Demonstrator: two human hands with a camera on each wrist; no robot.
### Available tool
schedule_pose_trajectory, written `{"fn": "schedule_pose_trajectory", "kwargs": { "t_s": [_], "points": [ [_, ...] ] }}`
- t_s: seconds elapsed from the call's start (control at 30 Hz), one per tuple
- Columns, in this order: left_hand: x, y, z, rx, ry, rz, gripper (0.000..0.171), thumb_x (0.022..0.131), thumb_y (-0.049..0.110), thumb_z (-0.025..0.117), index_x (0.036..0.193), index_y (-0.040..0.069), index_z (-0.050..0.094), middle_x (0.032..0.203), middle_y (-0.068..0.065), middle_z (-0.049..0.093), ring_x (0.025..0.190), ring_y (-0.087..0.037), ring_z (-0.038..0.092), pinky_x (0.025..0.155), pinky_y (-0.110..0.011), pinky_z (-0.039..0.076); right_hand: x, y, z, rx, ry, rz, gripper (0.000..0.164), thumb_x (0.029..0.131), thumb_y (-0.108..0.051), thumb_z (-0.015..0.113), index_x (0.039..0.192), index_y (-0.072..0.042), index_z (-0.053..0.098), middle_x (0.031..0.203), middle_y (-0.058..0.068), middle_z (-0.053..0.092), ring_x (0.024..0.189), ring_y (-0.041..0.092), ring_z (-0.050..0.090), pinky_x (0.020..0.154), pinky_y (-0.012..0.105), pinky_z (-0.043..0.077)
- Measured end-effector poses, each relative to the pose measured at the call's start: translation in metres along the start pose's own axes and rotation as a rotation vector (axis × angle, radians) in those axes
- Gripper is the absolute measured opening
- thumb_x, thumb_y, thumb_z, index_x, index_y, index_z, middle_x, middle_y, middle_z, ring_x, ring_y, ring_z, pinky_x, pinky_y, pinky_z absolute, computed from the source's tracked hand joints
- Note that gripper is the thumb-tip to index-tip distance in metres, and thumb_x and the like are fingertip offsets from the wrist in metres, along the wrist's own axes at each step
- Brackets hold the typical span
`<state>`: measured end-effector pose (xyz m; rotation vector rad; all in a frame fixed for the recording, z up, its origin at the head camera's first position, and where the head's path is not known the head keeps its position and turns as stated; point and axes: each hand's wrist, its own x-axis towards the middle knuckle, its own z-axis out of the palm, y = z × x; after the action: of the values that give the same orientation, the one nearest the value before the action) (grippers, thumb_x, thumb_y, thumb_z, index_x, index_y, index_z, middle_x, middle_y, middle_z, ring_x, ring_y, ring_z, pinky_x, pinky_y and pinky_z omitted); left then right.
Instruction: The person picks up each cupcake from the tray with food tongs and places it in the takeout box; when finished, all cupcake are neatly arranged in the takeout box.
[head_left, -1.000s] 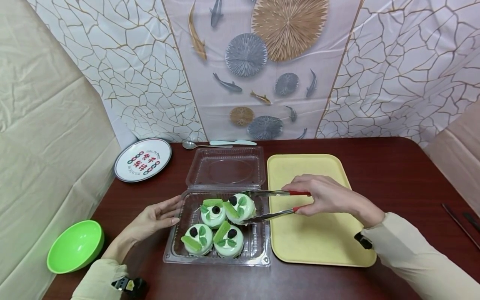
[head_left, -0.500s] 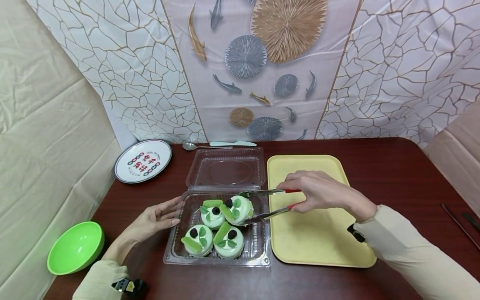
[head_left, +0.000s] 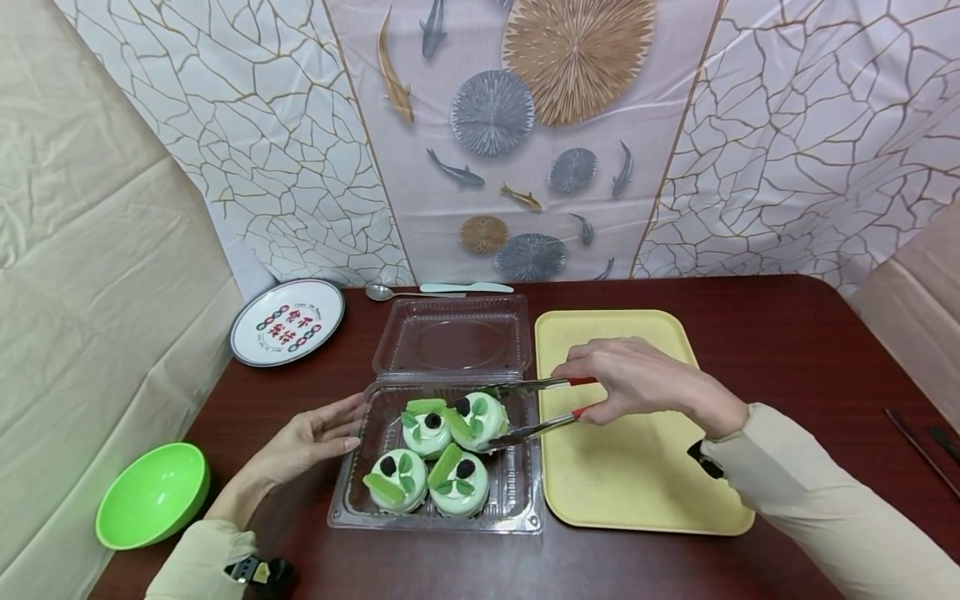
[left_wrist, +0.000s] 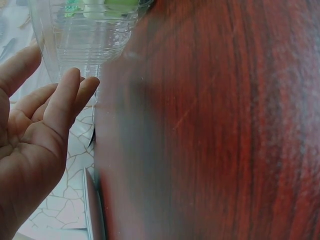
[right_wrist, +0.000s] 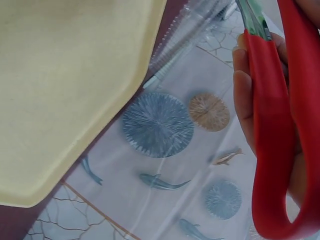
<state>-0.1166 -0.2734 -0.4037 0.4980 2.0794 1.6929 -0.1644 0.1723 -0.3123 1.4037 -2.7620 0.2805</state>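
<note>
My right hand (head_left: 633,379) grips the tongs (head_left: 536,427) by their red handles (right_wrist: 272,115). The tongs' metal ends lie on either side of the back-right cupcake (head_left: 489,418), which has pale green frosting, a blackberry, leaves and a green slice. Several such cupcakes, among them the front-left cupcake (head_left: 408,487), are in the clear plastic container (head_left: 517,521), whose hinged lid (head_left: 457,337) is laid back. At the container's left wall, my left hand (head_left: 307,442) has its fingers stretched out; in the left wrist view those fingers (left_wrist: 62,102) are beside the clear wall, contact hard to tell.
Right of the container lies a yellow tray (head_left: 637,500). A white plate (head_left: 285,321) with red lettering stands back left, a green bowl (head_left: 153,496) front left. Behind the lid lie a spoon (head_left: 380,292) and a pale knife (head_left: 468,287). Dark thin utensils (head_left: 918,446) lie far right.
My right hand and the tongs have moved slightly left and away from me. Between the tongs' ends, the cupcake has shifted a little. My left hand has stayed in place.
</note>
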Motion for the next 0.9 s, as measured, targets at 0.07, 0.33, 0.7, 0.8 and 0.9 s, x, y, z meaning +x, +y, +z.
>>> {"fn": "schedule_pose_trajectory", "kwargs": {
  "t_s": [0.07, 0.33, 0.7, 0.8, 0.9],
  "points": [
    [0.000, 0.000, 0.000, -0.003, 0.005, -0.011, 0.073, 0.096, 0.004, 0.059, 0.149, -0.017, 0.014, 0.150, -0.043, 0.018, 0.121, 0.010, 0.051, 0.095, -0.011, 0.046, 0.002, -0.002, -0.002, -0.010, -0.006, -0.002, 0.038, 0.070, -0.030, 0.079, 0.107, -0.021, 0.073, 0.085, -0.013, 0.060, 0.075, 0.005, 0.056, 0.055, 0.021, 0.041],
    [0.001, 0.000, 0.000, -0.004, 0.018, -0.031, 0.074, 0.095, 0.004, 0.060, 0.149, -0.016, 0.015, 0.152, -0.041, 0.019, 0.120, 0.011, 0.052, 0.095, -0.010, 0.046, 0.006, -0.005, -0.007, -0.036, -0.030, -0.014, 0.037, 0.068, -0.030, 0.081, 0.103, -0.023, 0.073, 0.081, -0.013, 0.059, 0.070, 0.003, 0.052, 0.054, 0.020, 0.039],
    [0.001, 0.002, -0.001, -0.008, 0.021, -0.057, 0.075, 0.095, 0.006, 0.062, 0.150, -0.014, 0.015, 0.153, -0.038, 0.019, 0.120, 0.010, 0.051, 0.095, -0.011, 0.046, 0.011, -0.009, -0.011, -0.058, -0.057, -0.010, 0.036, 0.065, -0.024, 0.078, 0.101, -0.024, 0.071, 0.081, -0.011, 0.058, 0.069, 0.006, 0.051, 0.051, 0.023, 0.038],
    [0.001, 0.001, -0.001, -0.012, 0.021, -0.053, 0.075, 0.095, 0.006, 0.062, 0.150, -0.015, 0.015, 0.153, -0.039, 0.019, 0.120, 0.011, 0.051, 0.095, -0.011, 0.046, 0.011, -0.009, -0.011, -0.057, -0.065, -0.003, 0.035, 0.065, -0.024, 0.077, 0.100, -0.023, 0.072, 0.079, -0.011, 0.058, 0.067, 0.006, 0.050, 0.050, 0.023, 0.038],
    [0.000, 0.001, -0.001, -0.011, 0.015, -0.038, 0.075, 0.095, 0.005, 0.061, 0.149, -0.016, 0.014, 0.152, -0.041, 0.017, 0.120, 0.011, 0.051, 0.095, -0.011, 0.046, 0.011, -0.010, -0.012, -0.057, -0.070, -0.001, 0.035, 0.065, -0.024, 0.077, 0.100, -0.023, 0.072, 0.079, -0.012, 0.058, 0.066, 0.005, 0.049, 0.050, 0.023, 0.037]
  ]
}}
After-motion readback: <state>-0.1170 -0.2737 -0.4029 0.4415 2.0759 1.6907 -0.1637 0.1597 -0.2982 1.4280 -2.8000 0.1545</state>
